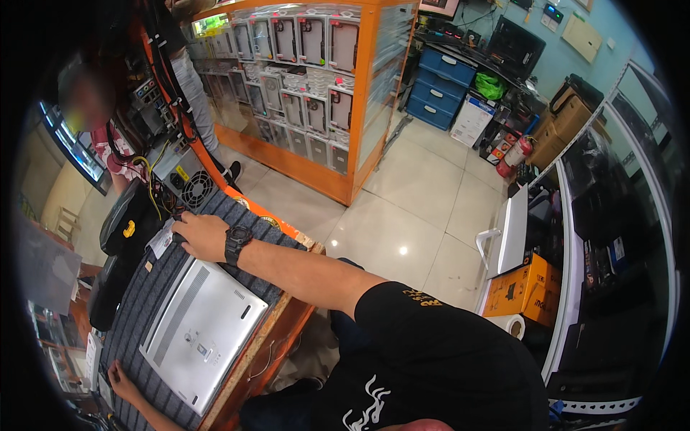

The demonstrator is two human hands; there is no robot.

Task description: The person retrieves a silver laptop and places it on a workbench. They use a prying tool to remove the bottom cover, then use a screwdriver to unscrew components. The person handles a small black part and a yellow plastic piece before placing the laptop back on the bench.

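Note:
A silver laptop [206, 334] lies bottom side up on a grey ribbed mat [136, 316], its vent grille and rubber feet showing. My right hand [200, 235], with a black watch on the wrist, is beyond the laptop's far corner. Its fingers curl down beside a small whitish plastic packet [162, 240]; whatever they may grip is hidden. At the mat's lower left, my left hand [123, 381] is apart from the laptop, fingers loosely bent and apart, with nothing visible in them. A small tan piece [149, 266] rests near the packet.
Dark cases [118, 223] and an opened computer tower with a fan [194, 188] border the mat's far side. A person [108, 154] sits beyond. An orange-framed glass showcase [359, 108] stands across the tiled floor. Shelving [564, 237] and an orange box [528, 291] are at right.

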